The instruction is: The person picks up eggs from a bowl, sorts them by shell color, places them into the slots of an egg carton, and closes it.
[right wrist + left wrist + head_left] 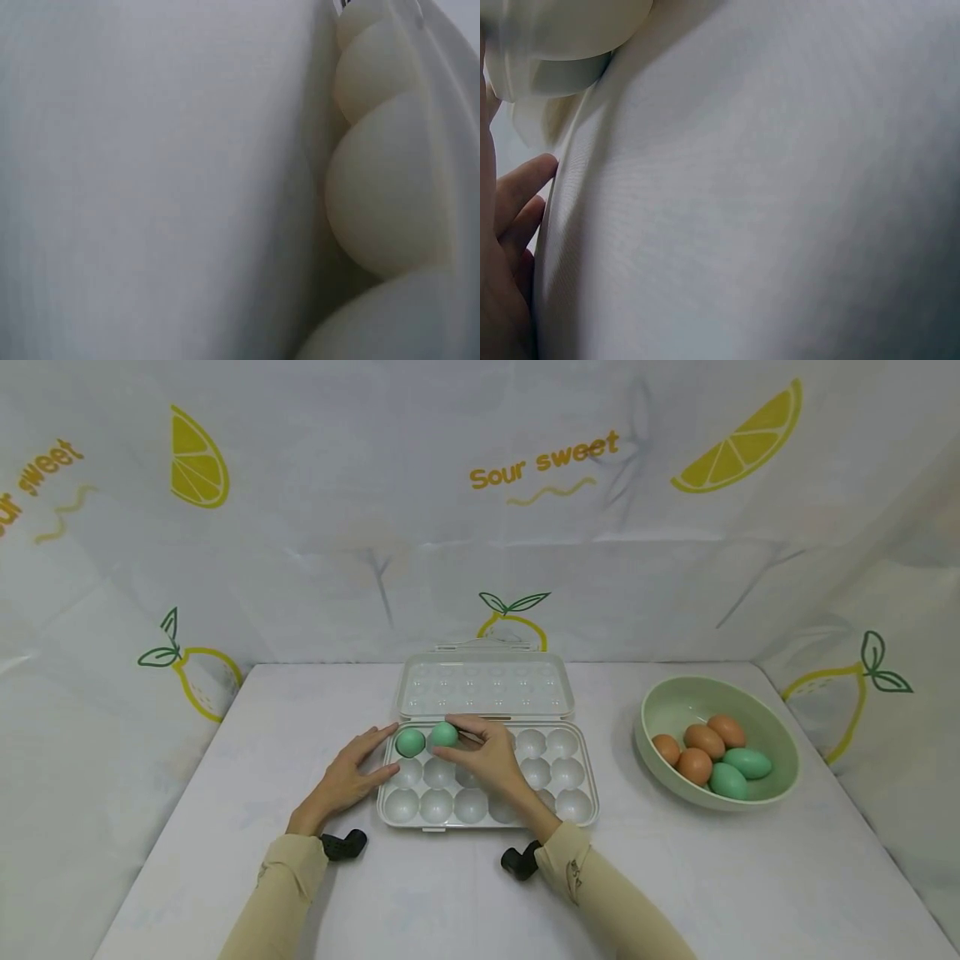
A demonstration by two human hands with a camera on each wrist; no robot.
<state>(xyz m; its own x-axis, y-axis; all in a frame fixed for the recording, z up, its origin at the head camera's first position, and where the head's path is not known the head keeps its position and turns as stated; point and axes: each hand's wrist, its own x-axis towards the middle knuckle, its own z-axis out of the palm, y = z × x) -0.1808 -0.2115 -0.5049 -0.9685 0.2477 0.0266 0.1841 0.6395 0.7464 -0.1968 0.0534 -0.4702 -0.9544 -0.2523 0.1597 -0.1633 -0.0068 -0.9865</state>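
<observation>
A white plastic egg tray [470, 807] with round hollows lies in front of me, its clear lid [486, 687] hinged back behind it. One green egg [410, 742] sits in the back-left hollow. My right hand [487, 756] pinches a second green egg [444, 735] between thumb and fingers at the hollow just right of it. My left hand [351, 777] rests at the tray's left edge, thumb and fingers spread along the rim. In the left wrist view, the left fingers [526, 184] touch the table beside the tray. The right wrist view shows the undersides of the hollows [390, 184], the hand itself out of sight.
On the right stands a pale green bowl [652, 766] with several brown eggs [704, 741] and two green eggs [728, 782]. A white cloth printed with lemons hangs behind the table [300, 710]. Black wrist cameras [344, 845] project near both wrists.
</observation>
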